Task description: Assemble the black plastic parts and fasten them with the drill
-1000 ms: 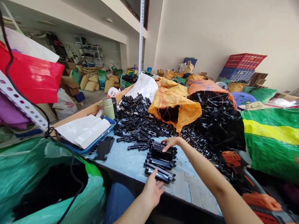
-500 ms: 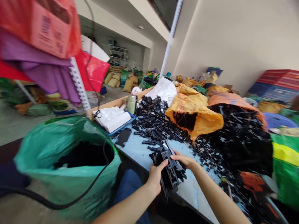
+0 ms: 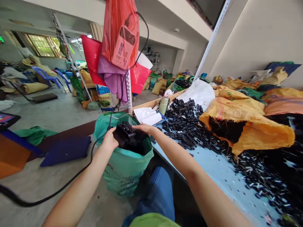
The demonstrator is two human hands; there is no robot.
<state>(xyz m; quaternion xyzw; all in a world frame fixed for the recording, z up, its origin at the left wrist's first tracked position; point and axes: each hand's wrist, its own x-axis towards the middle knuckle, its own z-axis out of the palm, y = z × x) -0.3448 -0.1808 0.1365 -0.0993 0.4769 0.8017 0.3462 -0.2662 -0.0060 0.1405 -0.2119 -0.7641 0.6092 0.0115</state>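
I hold a stack of black plastic parts (image 3: 125, 135) between both hands, over the open mouth of a green sack (image 3: 125, 167) that stands on the floor left of the table. My left hand (image 3: 109, 139) grips the stack's near left end. My right hand (image 3: 145, 128) presses on its far right end. The sack's inside looks dark, with more black parts in it.
A blue-topped table (image 3: 213, 164) carries a large heap of black parts (image 3: 189, 124), an orange sack (image 3: 246, 126), a white sack (image 3: 199, 91), a bottle (image 3: 163, 105) and a tray with white sheets (image 3: 149, 116). A black cable (image 3: 71, 179) crosses the floor. Red and purple bags (image 3: 115, 60) hang from a post.
Both hands picked the stack of black parts up off the table and carried it left to above the green sack. My view swung left with them.
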